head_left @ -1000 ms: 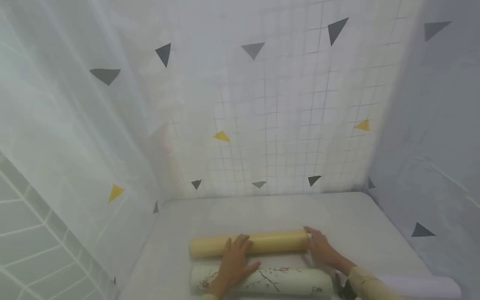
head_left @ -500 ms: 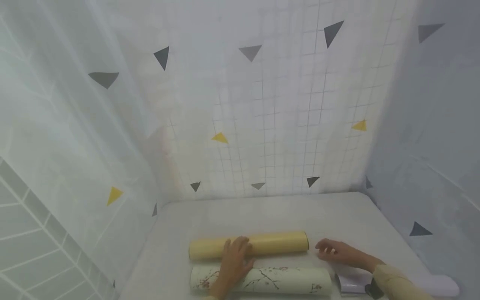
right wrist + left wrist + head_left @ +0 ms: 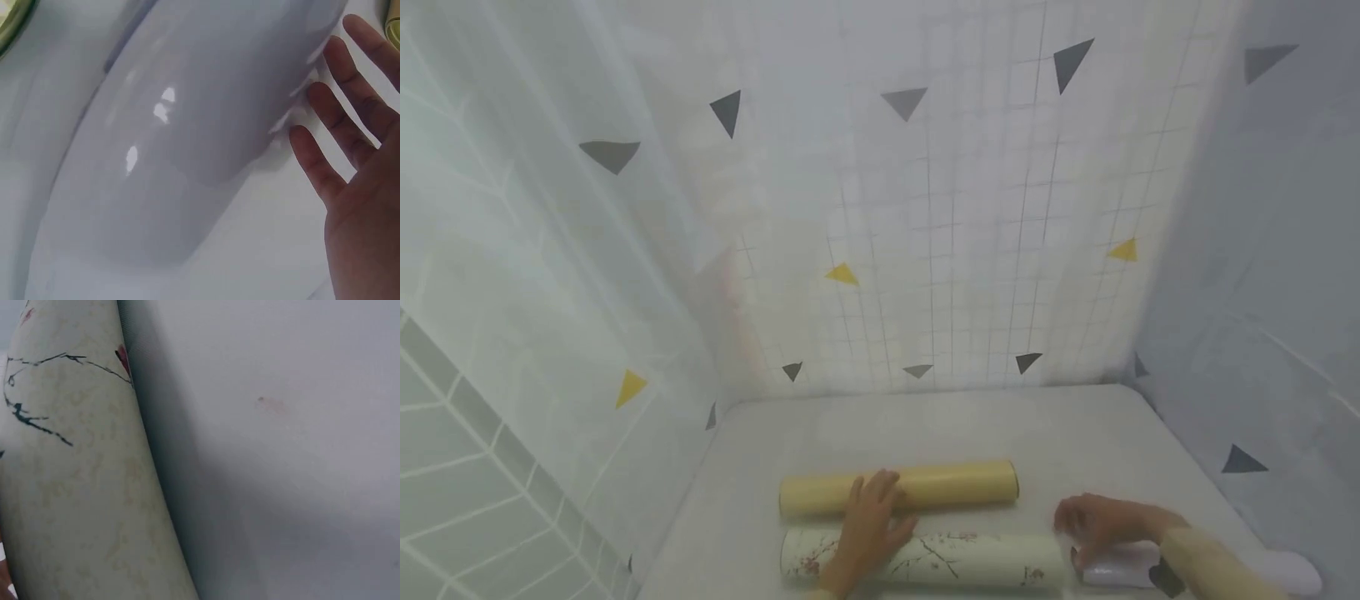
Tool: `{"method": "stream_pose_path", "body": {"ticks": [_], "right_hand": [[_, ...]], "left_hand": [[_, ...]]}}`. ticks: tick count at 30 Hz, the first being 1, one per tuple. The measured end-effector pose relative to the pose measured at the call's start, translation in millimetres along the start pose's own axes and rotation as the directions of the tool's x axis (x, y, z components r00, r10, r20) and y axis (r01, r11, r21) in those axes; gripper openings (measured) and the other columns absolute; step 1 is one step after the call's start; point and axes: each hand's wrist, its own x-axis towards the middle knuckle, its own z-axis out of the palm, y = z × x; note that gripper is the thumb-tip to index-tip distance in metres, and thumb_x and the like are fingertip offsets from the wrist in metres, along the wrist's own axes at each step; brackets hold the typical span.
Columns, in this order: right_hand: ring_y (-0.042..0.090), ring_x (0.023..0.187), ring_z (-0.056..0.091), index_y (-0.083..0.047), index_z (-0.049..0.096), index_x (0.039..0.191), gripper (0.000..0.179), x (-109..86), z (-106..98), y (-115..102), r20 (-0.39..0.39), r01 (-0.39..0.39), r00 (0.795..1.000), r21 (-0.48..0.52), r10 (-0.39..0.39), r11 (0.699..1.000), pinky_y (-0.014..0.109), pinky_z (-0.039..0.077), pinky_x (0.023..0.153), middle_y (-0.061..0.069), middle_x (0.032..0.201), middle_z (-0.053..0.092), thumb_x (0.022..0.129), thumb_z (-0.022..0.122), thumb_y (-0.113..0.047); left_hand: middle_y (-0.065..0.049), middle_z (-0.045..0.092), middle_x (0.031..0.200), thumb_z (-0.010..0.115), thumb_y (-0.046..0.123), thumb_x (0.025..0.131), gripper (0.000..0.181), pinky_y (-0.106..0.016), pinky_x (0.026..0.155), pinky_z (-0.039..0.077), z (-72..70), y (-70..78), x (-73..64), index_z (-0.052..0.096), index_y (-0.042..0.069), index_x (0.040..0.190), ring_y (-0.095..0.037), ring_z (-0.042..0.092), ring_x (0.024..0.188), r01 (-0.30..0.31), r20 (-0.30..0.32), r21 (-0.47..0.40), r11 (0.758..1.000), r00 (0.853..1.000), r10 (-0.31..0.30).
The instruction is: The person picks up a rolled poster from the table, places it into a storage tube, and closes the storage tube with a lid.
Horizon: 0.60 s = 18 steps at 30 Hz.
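So we've got the yellow roll (image 3: 955,485) lying left to right, the left hand's (image 3: 871,515) fingers draped over its near side left of centre, a bit apart rather than clamped. That palm and wrist sit over the floral roll (image 3: 1000,560), which lies on the near side. Over to the right, the right hand (image 3: 1101,525) hangs by the left end of the white roll (image 3: 1116,575), fingers apart; we can't tell if they're touching it.

All three rolls lie on a white surface (image 3: 940,425). Behind it is a pale backdrop (image 3: 985,192) with a faint grid plus dark and yellow triangles. There's a tile-like pattern (image 3: 467,475) at left too.

The right wrist view gives us shiny glare spots and spread fingers the head view doesn't, and the left wrist one adds a faint reddish smudge (image 3: 272,405) on the surface.
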Motion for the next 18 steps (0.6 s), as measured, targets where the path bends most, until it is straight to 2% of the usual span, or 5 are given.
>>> {"method": "stream_pose_path", "body": {"ticks": [5,8,12,16,18], "right_hand": [[0.014,0.098,0.057,-0.025,0.067,0.105,0.046,-3.2,5.7,1.4,0.021,-0.076,0.997,-0.024,0.077,0.997,0.038,0.053,0.088,-0.003,0.108,0.062,0.068,0.093,-0.030],[0.010,0.097,0.055,-0.028,0.066,0.102,0.043,-3.1,9.3,2.3,0.016,-0.089,0.996,-0.053,0.090,0.995,0.035,0.053,0.088,-0.008,0.105,0.060,0.068,0.093,-0.033],[0.003,0.091,0.052,-0.031,0.066,0.100,0.041,-4.9,9.3,3.0,0.003,-0.044,0.999,-0.131,0.044,0.990,0.025,0.050,0.081,-0.013,0.100,0.057,0.069,0.092,-0.038],[-0.001,0.087,0.047,-0.033,0.067,0.100,0.038,-7.9,8.4,3.8,-0.002,0.006,1.000,-0.174,-0.006,0.985,0.020,0.046,0.075,-0.017,0.096,0.054,0.070,0.090,-0.041],[-0.002,0.086,0.044,-0.032,0.068,0.101,0.038,-9.0,8.5,5.7,-0.005,0.057,0.998,-0.189,-0.059,0.980,0.019,0.043,0.072,-0.018,0.095,0.052,0.072,0.089,-0.041]], "left_hand": [[-0.011,0.066,0.136,0.080,0.042,0.083,0.040,-0.070,0.107,0.046,3.7,-3.8,-2.0,0.068,0.016,0.110,-0.037,0.060,0.130,-0.024,0.012,0.018,1.000,1.000,0.024],[-0.010,0.064,0.139,0.078,0.046,0.084,0.039,-0.069,0.109,0.044,5.3,-5.4,-3.8,0.068,0.019,0.109,-0.035,0.058,0.133,-0.018,0.028,0.047,0.999,0.999,0.016],[-0.009,0.063,0.142,0.074,0.050,0.088,0.036,-0.068,0.112,0.043,5.9,-6.4,-3.5,0.068,0.020,0.108,-0.034,0.057,0.136,-0.013,0.047,0.056,0.998,0.999,0.010],[-0.009,0.063,0.142,0.072,0.051,0.089,0.034,-0.067,0.112,0.044,5.2,-6.3,-3.4,0.072,0.018,0.098,-0.035,0.057,0.136,-0.020,0.056,0.061,0.998,0.998,0.016],[-0.009,0.063,0.142,0.071,0.051,0.090,0.034,-0.068,0.112,0.044,5.5,-6.2,-3.7,0.073,0.018,0.094,-0.034,0.056,0.136,-0.022,0.061,0.063,0.998,0.998,0.018]]}}
